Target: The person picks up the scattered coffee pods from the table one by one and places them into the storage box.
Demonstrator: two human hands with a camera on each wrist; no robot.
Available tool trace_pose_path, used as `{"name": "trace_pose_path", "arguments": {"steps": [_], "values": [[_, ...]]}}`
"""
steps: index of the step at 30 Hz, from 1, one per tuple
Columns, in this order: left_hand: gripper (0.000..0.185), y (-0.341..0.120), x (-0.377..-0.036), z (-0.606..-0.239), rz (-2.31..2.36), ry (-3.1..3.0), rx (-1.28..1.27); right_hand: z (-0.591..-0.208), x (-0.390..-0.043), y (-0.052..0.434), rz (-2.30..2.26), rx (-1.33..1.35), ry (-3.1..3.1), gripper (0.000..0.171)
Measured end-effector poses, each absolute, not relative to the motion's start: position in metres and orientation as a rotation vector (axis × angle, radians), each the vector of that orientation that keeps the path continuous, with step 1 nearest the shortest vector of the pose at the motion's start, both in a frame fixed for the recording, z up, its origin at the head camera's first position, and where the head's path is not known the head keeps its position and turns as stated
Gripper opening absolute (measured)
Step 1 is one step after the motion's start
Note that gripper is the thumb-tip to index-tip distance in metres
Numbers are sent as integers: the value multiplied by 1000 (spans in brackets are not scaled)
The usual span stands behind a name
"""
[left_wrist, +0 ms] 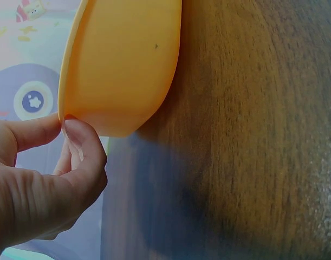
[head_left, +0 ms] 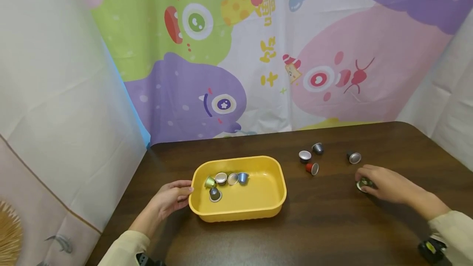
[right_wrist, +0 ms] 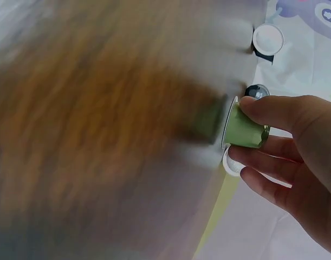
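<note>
Green capsule (right_wrist: 245, 129), partly hidden by right grip (head_left: 386, 182).

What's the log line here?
left hand: pinches yellow tray rim | right hand: grips green capsule | tray: five capsules | table: four other capsules

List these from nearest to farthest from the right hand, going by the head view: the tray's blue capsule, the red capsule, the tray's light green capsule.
1. Red capsule: on the table, left of the right hand.
2. Blue capsule: in the yellow tray, toward its far side.
3. Light green capsule: near the tray's left end.
</note>
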State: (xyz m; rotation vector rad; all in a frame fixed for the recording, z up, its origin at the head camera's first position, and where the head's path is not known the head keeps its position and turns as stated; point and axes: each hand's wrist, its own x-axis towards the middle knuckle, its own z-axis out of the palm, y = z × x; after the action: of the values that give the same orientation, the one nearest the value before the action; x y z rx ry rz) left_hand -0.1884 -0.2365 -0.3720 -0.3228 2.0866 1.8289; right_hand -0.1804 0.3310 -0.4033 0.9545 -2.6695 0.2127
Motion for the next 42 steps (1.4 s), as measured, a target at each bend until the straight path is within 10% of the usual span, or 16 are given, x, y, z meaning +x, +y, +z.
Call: {"name": "trace_pose_path", "arguments": {"steps": [42], "values": [[43, -237, -188, -377, 1849, 2109, -331, -369, -194, 245, 180, 1137, -2482, 30]]}}
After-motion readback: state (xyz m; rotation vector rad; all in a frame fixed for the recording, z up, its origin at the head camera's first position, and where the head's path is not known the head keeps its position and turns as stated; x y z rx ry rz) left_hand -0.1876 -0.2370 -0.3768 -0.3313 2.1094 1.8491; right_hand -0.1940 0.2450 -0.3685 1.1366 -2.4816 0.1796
